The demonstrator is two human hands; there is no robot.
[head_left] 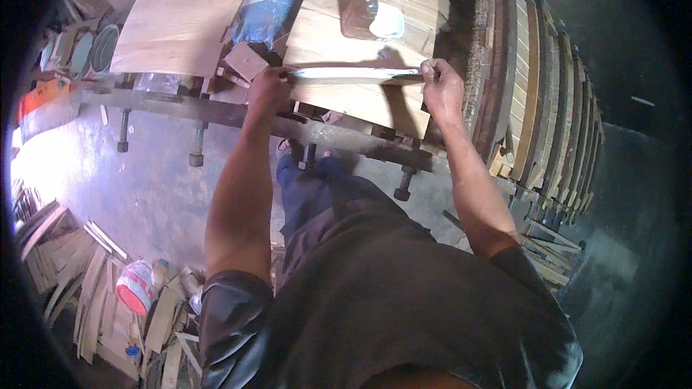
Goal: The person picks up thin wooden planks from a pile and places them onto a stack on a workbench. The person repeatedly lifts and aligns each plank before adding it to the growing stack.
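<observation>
My left hand [269, 92] and my right hand [443, 86] grip opposite ends of a narrow wooden strip [353, 80], fingers closed on it. The strip's upper face is white and glossy along most of its length. It lies roughly level across the near part of a pale wooden panel [328, 21]; I cannot tell whether it touches the panel. Farther back on the panel sits a brownish translucent container [357, 18] with a white patch at its right side. Beside my left hand is a small wood block [246, 61].
A metal bar [339, 137] with hanging bolts runs along the near edge. Another pale panel [180, 29] lies left, with blue-and-clear plastic sheeting [268, 0] between. Racked boards [537, 79] stand at right. Wood offcuts [94, 295] and a red-and-white bucket [135, 288] lie lower left.
</observation>
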